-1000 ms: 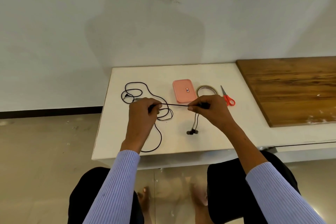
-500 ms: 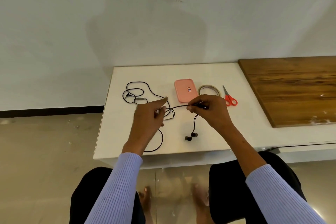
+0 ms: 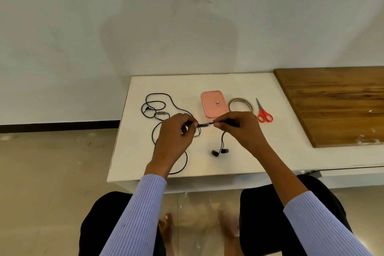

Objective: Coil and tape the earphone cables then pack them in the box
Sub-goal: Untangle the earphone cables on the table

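Cable: the black earphone cable [image 3: 164, 101] lay in slack loops on the white table [image 3: 291, 151], most of it at about 10 o'clock from the hands, with one strand trailing toward the near edge at 7 o'clock.
Held span: a short, nearly straight stretch ran between the two hands, lifted just above the tabletop.
Buds: the two earbuds [image 3: 219, 151] hung from the right hand and lay touching each other on the table at about 6 o'clock from that hand.
Left hand: the left hand [image 3: 174, 137] pinched the cable between curled fingertips at the left end of the span.
Right hand: the right hand [image 3: 239, 129] pinched the other end the same way, fingers curled round the strands.
Handling: the cable looked very light, thin and limp; it would likely hold no shape alone and spring loose from a coil unless kept pinched. The smooth jacket may slip through a loose pinch.
Where to hold: probably best near the buds, where the two strands lie together, winding the free length round the fingers; the thin joints at the buds and plug seem the fragile parts, so pulling there looks unwise.
Tangle risk: the loops at 10 o'clock crossed one another and could knot if drawn in fast.
Box: the pink box [image 3: 214, 103] sat closed at 12 o'clock, just beyond the hands.
Tape: the tape roll [image 3: 241, 104] lay beside the box at 1 o'clock.
Scissors: red-handled scissors [image 3: 263, 113] lay further right, at 2 o'clock.
Progress: coiling seemed barely begun; nothing was taped or packed.
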